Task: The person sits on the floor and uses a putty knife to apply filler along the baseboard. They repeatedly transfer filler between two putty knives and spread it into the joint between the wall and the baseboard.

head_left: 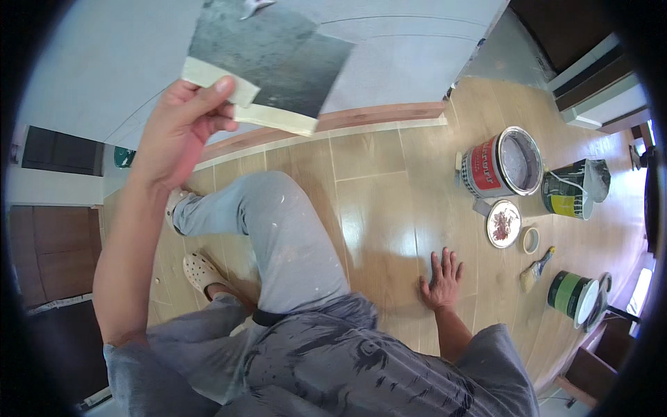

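My left hand [196, 118] is raised in front of the white wall panel, closed with thumb and fingers pinching a cream corner of a dark grey sheet [278, 62]. That sheet looks like sandpaper, with its pale cream side showing along the lower edge. A small white scrap shows at its top, cut off by the picture's edge. Lower right, my right hand [442, 283] rests palm down on the wood-look floor [375, 208], fingers spread and nothing in it. Nearest to it are a paint-stained round lid [503, 224] and a paintbrush [536, 270].
A large paint can [501, 163] with a red label stands open on the right. Beyond it are a dark bucket [568, 191] with plastic over it, a tape roll [530, 240] and a green-banded tub [573, 295]. Reddish baseboard [382, 117] edges the wall.
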A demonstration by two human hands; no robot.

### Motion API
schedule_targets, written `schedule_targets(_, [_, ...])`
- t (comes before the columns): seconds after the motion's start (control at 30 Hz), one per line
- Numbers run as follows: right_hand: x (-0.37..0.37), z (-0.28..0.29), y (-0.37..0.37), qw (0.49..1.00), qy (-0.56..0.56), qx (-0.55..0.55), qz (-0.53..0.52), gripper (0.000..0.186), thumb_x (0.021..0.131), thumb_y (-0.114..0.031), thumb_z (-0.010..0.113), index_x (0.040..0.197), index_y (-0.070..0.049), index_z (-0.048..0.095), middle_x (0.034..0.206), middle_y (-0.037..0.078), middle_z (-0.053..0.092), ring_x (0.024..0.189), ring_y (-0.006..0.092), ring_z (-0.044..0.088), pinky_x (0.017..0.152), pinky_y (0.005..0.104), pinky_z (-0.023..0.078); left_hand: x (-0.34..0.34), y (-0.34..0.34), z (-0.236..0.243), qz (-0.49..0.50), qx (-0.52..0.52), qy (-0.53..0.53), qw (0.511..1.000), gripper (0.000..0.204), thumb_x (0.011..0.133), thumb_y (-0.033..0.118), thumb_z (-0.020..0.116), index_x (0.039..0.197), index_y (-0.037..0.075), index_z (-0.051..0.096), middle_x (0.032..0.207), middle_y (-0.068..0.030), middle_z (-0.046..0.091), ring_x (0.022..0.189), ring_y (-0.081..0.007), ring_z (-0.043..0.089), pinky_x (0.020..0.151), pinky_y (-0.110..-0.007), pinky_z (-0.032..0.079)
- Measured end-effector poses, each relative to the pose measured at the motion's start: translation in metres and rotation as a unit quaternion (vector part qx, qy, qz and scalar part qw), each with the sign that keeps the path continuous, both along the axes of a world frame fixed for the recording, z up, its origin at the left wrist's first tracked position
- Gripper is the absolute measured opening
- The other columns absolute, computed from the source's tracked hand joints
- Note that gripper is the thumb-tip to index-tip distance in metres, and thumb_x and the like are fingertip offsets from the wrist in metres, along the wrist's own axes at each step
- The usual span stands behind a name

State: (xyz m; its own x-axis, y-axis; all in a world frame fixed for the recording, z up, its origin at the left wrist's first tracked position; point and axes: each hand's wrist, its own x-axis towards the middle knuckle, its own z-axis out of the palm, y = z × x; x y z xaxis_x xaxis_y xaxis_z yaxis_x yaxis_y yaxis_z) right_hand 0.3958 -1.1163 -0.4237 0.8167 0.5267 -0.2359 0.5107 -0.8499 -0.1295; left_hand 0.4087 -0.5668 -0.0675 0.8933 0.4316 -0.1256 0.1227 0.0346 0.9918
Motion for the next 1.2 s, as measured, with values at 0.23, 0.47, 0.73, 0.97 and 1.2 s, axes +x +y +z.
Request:
schedule_targets(0.23, [-0.002, 0.012, 0.004, 0.997, 0.003, 0.067, -0.032, 0.079, 0.09, -0.047, 0.06, 0.16, -0.019, 0.038, 0.169, 0.014, 0.029, 0.157, 0.0351, 0.022, 0.128, 0.0578, 0.008, -0.043, 0.018, 0.015, 0.002, 0.072, 0.003, 0.997, 0.017, 0.101, 0.022, 0.07, 0.105, 0.006, 0.068, 0.09, -0.0012, 0.07, 0.076, -0.0079, 0.066, 0.071, -0.025, 0.057])
schedule_targets(0.47, [0.003, 0.016, 0.011, 0.998, -0.01, 0.055, -0.028, 0.072, 0.093, -0.037, 0.058, 0.159, -0.017, 0.039, 0.169, 0.014, 0.028, 0.157, 0.0344, 0.022, 0.128, 0.0565, 0.01, -0.055, -0.003, 0.02, -0.025, 0.053, -0.056, 0.997, 0.016, 0.1, 0.022, 0.071, 0.107, 0.007, 0.069, 0.091, 0.0005, 0.07, 0.076, -0.0062, 0.066, 0.071, -0.022, 0.058])
schedule_targets(0.73, [-0.003, 0.01, 0.011, 0.998, -0.011, 0.032, -0.045, 0.074, 0.091, -0.035, 0.06, 0.159, -0.02, 0.039, 0.17, 0.012, 0.028, 0.157, 0.0322, 0.022, 0.129, 0.0548, 0.011, -0.116, 0.011, 0.078, 0.022, 0.093, -0.077, 0.992, 0.019, 0.102, 0.021, 0.068, 0.113, 0.006, 0.067, 0.093, 0.0005, 0.068, 0.084, -0.0073, 0.067, 0.077, -0.022, 0.058])
schedule_targets(0.97, [-0.006, -0.002, 0.015, 0.996, -0.072, 0.011, -0.041, 0.066, 0.095, -0.029, 0.058, 0.158, -0.018, 0.04, 0.168, 0.011, 0.029, 0.156, 0.0334, 0.024, 0.128, 0.0525, 0.016, -0.115, 0.041, 0.046, -0.088, 0.048, -0.149, 0.984, 0.026, 0.1, 0.021, 0.07, 0.117, 0.002, 0.065, 0.097, -0.0026, 0.069, 0.089, -0.0101, 0.068, 0.08, -0.025, 0.059])
schedule_targets(1.2, [-0.002, 0.128, 0.175, 0.784, 0.068, 0.582, -0.205, 0.045, 0.106, -0.034, 0.049, 0.126, 0.003, 0.066, 0.118, 0.018, 0.069, 0.114, 0.0238, 0.063, 0.101, 0.0408, 0.046, -0.146, 0.036, -0.021, -0.086, -0.118, -0.092, 0.985, 0.013, 0.099, 0.017, 0.071, 0.108, 0.007, 0.071, 0.095, -0.0032, 0.074, 0.08, -0.009, 0.07, 0.071, -0.025, 0.061])
